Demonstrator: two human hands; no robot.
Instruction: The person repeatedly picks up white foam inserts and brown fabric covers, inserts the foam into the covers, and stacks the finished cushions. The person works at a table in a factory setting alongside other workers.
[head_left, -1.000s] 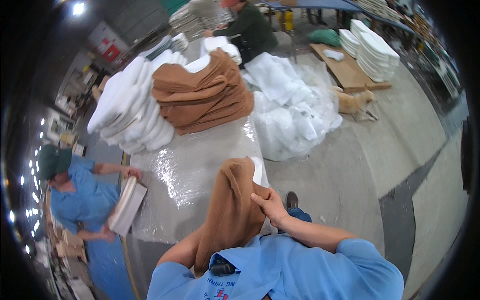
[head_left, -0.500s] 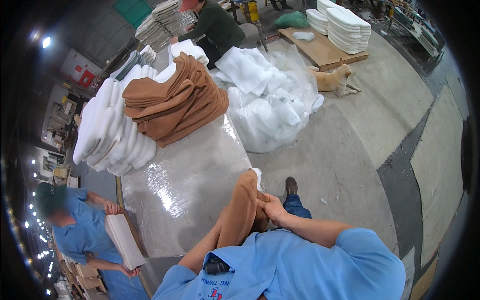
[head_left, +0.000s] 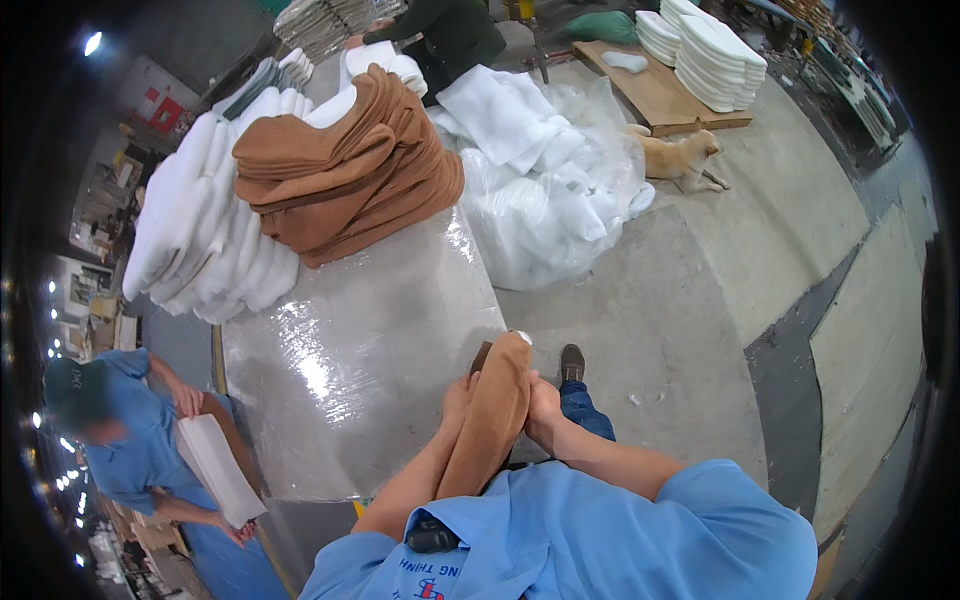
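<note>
Brown folded cloth (head_left: 492,420) sits clasped between both hands, left hand (head_left: 458,398) and right hand (head_left: 541,412), at the plastic-covered worktop's (head_left: 360,350) near corner; loosened fingers could likely let it unfold or slide floorward.

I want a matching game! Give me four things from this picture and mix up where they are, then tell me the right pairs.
Things:
1. brown folded cloth
2. tan dog
3. white pad stack
4. white flat piece

Places:
A. lying on the concrete floor beside the wooden pallet
B. piled on the wooden pallet
C. held by the co-worker in blue at the lower left
D. pressed between the left hand and the right hand

Pairs: 1-D, 2-A, 3-B, 4-C
</note>
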